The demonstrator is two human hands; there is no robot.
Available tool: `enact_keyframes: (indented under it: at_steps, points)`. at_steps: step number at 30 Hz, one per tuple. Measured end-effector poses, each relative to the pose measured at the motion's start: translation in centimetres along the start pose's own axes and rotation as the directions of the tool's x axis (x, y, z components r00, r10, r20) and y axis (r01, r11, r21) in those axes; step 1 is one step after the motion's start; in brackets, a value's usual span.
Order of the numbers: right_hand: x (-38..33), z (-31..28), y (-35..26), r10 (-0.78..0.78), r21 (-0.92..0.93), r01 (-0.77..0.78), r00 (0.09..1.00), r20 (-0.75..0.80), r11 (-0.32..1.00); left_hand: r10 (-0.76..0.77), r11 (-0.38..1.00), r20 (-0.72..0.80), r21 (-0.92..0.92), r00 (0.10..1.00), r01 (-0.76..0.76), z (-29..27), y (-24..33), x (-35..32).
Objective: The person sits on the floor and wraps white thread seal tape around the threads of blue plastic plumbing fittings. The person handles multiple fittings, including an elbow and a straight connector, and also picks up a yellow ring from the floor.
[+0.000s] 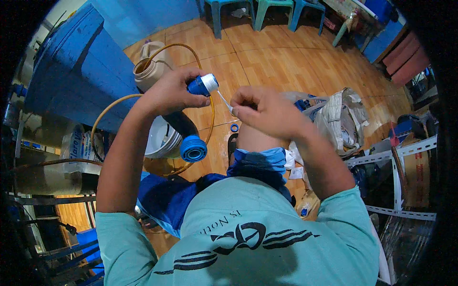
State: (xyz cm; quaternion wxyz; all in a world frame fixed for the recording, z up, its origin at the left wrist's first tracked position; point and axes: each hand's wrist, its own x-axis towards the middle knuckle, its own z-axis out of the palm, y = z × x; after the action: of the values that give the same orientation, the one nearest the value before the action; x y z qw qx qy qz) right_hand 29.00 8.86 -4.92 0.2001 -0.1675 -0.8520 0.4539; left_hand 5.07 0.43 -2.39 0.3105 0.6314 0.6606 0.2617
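My left hand (172, 93) is closed around a blue pipe fitting (194, 87), held up in front of me. White thread seal tape (210, 83) is wound around the fitting's right end. From the winding a thin loose strip (223, 99) of the tape runs down to my right hand (269, 112), whose thumb and finger pinch it. The right hand is slightly blurred. Below the left hand, a dark pipe-like piece ends in a blue ribbed fitting (193, 148). A small blue ring (234, 127) lies on the tiled floor between my hands.
A large blue bin (78, 71) stands on the left, beside a beige jug (155, 59) and a white bucket (156, 138). A yellow-brown hose (194, 52) loops around my left arm. Plastic sacks (338, 119) lie to the right, near a perforated metal rack (398, 181). Plastic stools (234, 12) stand behind.
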Motion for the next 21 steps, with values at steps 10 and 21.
enact_keyframes:
  at_steps: [10, 21]
  points:
    - [7.4, -1.0, -1.9, 0.193, 0.570, -0.274, 0.961, 0.201, 0.774, 0.202, 0.822, -0.168, 0.564, 0.965, -0.074, 1.1, 4.2, -3.3]
    - [7.1, 3.5, 5.1, 0.271, 0.464, -0.492, 0.843, 0.464, 0.736, 0.283, 0.958, -0.192, 0.094, 0.940, -0.270, 0.5, 0.6, -3.8]
